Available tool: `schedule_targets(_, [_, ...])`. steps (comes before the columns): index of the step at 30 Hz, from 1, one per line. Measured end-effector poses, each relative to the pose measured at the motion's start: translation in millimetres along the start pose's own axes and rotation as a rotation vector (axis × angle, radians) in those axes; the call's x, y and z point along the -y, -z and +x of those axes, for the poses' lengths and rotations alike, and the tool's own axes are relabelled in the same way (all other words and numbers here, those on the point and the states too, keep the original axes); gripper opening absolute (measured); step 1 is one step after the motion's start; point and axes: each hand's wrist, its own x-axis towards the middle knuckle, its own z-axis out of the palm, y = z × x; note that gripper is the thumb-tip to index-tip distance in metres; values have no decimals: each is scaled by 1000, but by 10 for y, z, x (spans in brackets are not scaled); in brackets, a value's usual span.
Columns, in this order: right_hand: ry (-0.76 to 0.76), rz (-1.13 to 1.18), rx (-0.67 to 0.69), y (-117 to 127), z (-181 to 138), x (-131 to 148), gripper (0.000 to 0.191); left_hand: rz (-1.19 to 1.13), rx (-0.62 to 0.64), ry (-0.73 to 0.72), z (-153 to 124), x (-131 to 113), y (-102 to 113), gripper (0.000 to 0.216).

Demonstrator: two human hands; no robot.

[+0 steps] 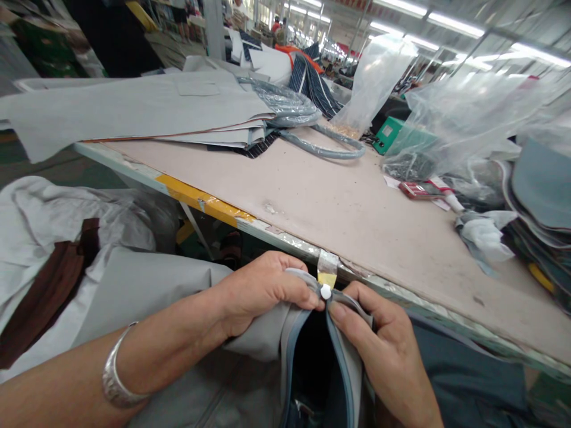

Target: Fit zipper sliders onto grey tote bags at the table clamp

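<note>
L hand (263,291) pinching grey garment (151,291) edge | R hand (383,351) pinching same, at white button (326,292) | just below tabletop (357,214) edge

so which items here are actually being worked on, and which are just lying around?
In hand:
- left hand and right hand, both pinching the grey garment
- white button between the fingertips

Lying about:
- table
- grey fabric stack
- plastic bags
- green box
- grey strap
- brown cloth
</note>
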Motion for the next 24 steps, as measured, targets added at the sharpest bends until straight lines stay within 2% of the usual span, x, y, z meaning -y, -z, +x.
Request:
schedule_targets(18, [-12, 5, -5, -5, 12, 12, 35, 58, 13, -16, -3, 2, 24, 16])
schedule_targets(24, [-29, 62, -28, -26, -3, 47, 34, 140, 18, -42, -18, -21, 19, 12])
